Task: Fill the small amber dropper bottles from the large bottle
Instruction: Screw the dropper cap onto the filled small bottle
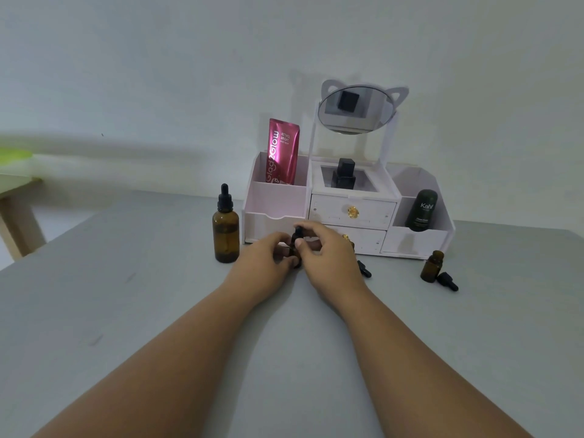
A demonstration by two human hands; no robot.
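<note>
Gripping one small amber bottle, both hands close round it before the "Glad2Glow" pouch and "Kahf" stick.

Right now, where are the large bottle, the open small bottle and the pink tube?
large bottle (226, 235), head view, amber body
open small bottle (431, 268), head view, amber body
pink tube (282, 151), head view, printed front

Bench looked matt grey, smooth. Large bottle: glossy amber glass w/ black rubbery dropper. Organiser was matt white plastic; pouch glossy pink foil.
</note>
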